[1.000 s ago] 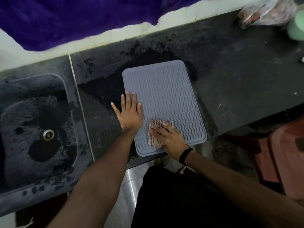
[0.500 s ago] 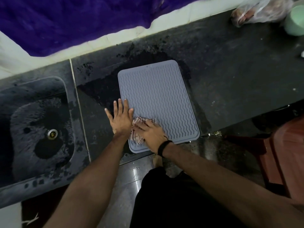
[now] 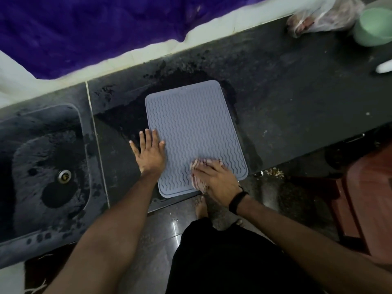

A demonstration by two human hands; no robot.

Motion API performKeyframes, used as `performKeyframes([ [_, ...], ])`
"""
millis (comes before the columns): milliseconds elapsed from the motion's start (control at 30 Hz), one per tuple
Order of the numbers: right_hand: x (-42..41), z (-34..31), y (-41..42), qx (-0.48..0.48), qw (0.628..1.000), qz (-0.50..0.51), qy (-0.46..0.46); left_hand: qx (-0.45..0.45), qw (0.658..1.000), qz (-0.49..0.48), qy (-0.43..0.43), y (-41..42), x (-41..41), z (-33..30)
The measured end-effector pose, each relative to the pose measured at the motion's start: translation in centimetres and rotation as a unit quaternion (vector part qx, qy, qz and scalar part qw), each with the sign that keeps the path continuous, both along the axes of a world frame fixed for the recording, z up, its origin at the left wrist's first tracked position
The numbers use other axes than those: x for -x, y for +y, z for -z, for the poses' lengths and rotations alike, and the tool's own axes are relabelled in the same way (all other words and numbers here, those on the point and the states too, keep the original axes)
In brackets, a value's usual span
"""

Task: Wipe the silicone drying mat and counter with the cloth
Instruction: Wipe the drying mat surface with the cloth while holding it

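A grey silicone drying mat with wavy ridges lies on the dark counter, its near edge at the counter's front. My left hand rests flat with fingers spread, half on the mat's left edge, half on the counter. My right hand presses a crumpled pink striped cloth onto the mat's near right part; the cloth is mostly hidden under my palm.
A dark sink with a metal drain sits left of the mat. At the far right stand a green cup, a plastic bag and a small white object. Wet patches surround the mat. A reddish stool stands lower right.
My right hand has slid the cloth from the mat's near left corner, beside my left hand, rightward across the near part of the mat. My left hand stays on the mat's left edge.
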State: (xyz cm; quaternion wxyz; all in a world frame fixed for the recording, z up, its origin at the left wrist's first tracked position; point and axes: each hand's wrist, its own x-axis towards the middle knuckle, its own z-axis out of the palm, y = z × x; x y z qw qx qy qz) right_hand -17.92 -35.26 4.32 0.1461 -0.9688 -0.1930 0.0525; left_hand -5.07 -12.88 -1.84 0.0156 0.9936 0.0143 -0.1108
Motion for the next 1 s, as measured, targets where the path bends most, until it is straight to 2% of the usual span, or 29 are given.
performKeyframes([
  [133, -2.3, -0.1, -0.3, 0.011, 0.996, 0.035, 0.085, -0.02, 1.0, -0.019, 0.011, -0.9, 0.3, -0.2],
  [300, 0.8, 1.4, -2.6, 0.01, 0.993, 0.024, 0.116, -0.068, 0.997, -0.019, 0.042, -1.1, -0.1, -0.4],
  [467, 1.9, 0.6, -4.7, 0.001, 0.999, -0.007, 0.053, -0.04, 0.998, -0.017, 0.041, -1.3, -0.2, -1.0],
  [600, -1.2, -0.9, -3.9, -0.028, 0.998, 0.043, 0.041, 0.024, 0.999, -0.038, 0.014, -0.8, 1.1, -1.7],
  [733, -5.5, -2.3, -1.9, -0.089, 0.992, 0.089, 0.027, 0.021, 0.998, -0.063, 0.023, 0.6, 1.6, -2.4],
  [1000, -11.2, -2.6, 1.7, -0.109, 0.989, 0.097, 0.034, 0.03, 0.995, -0.096, 0.026, 1.9, -0.6, -4.0],
])
